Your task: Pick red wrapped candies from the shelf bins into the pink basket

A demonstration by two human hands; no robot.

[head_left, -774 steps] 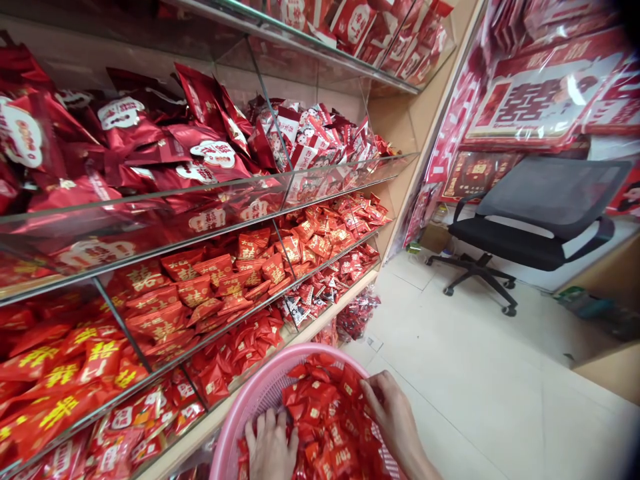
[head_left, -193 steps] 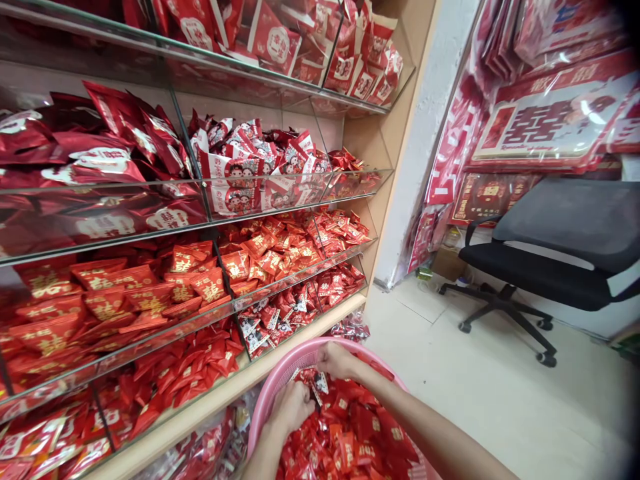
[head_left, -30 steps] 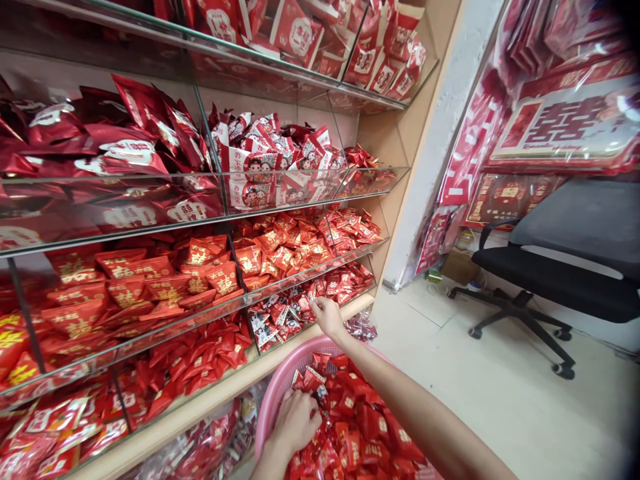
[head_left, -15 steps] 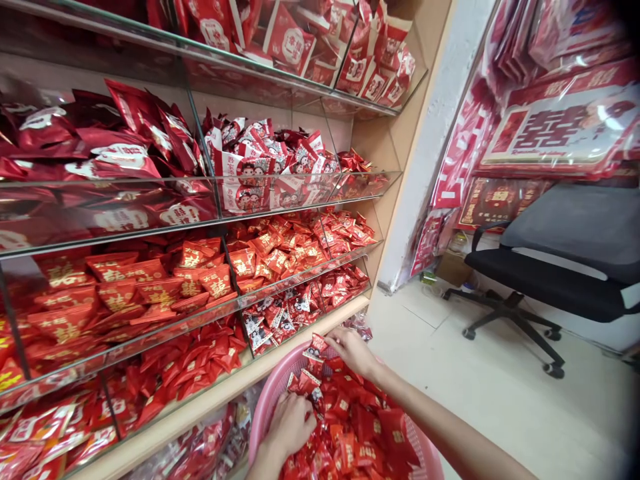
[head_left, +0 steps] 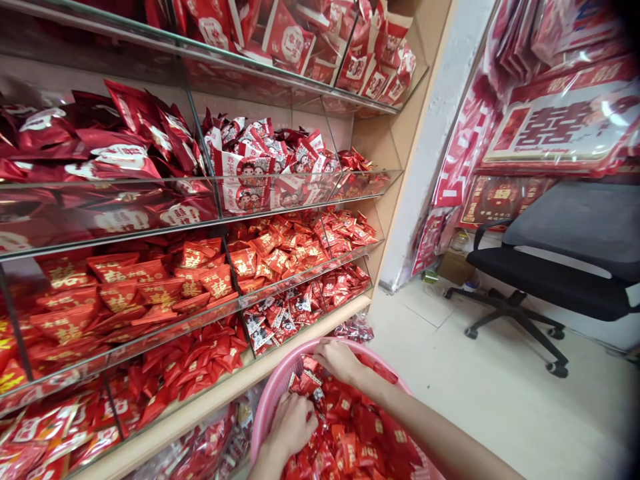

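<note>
A pink plastic basket (head_left: 263, 400) is heaped with small red packets (head_left: 367, 423), some with gold characters. Inside the left part of the basket, my left hand (head_left: 294, 421) rests among the packets with its fingers curled; what they hold, if anything, is hidden. My right hand (head_left: 337, 360) reaches over the heap to the far rim. Its fingers are bent together and point down beside a red-and-white packet (head_left: 311, 367); whether they grip a packet is hidden.
Glass-fronted shelves (head_left: 300, 283) full of red packets stand close on the left, above a wooden ledge (head_left: 220, 393). Bagged packets (head_left: 205, 443) lie beneath it. On the right are a tiled floor (head_left: 450, 393), a wheeled office chair (head_left: 555, 280) and hanging red decorations (head_left: 555, 127).
My right hand has come down from just above the far rim, where it held a small red packet, to the heap inside the basket. My left hand has hardly moved.
</note>
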